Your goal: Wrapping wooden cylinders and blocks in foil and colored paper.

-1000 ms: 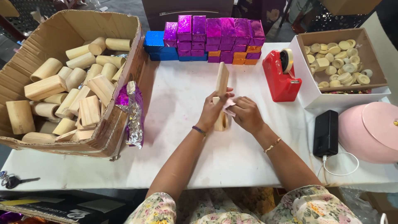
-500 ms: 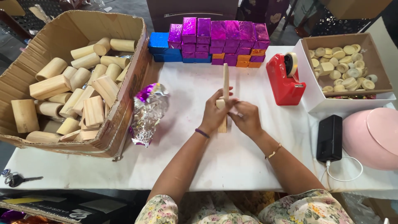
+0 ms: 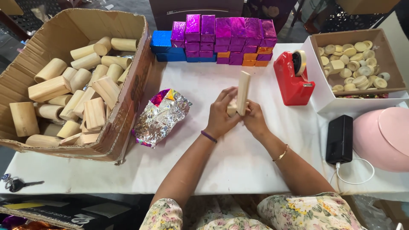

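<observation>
foil-wrapped blocks [image 3: 223, 38] stacked at table's far edge; both hands' fingers [image 3: 228, 96] gripping upright wooden piece [image 3: 243, 91].

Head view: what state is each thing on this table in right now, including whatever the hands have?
Wooden piece: upright, gripped by both hands.
Left hand: closed on the wooden piece.
Right hand: closed on its lower part.
Foil sheet: crumpled, lying loose on the table.
Cardboard box: open, holding wooden cylinders.
White box: open, holding round wooden discs.
Wrapped blocks: stacked in rows.
</observation>
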